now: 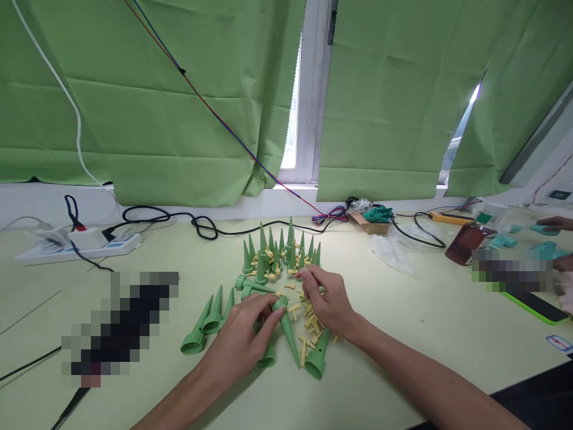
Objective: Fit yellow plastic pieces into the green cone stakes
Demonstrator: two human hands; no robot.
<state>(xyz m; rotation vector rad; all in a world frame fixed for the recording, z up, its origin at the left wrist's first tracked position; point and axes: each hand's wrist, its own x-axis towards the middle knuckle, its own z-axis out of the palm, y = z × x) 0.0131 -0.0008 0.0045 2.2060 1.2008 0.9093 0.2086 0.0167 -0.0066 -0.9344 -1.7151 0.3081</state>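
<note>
green spike (289, 335) was at the scene's near middle, wide end pinched between your left hand's (244, 328) thumb and fingers, tip toward near right. your right hand (329, 295) was curled nearly closed, contents couldn't be told; yellow fittings (313, 326) lay beside it, upright spikes (261, 272) stood far.

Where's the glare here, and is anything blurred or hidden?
Head view: daylight glares white through two gaps in the green curtains; head view: blocky pixelation covers a dark thing at left and a patch near the bottle; head view: left hand and right hand look fairly clear.
</note>
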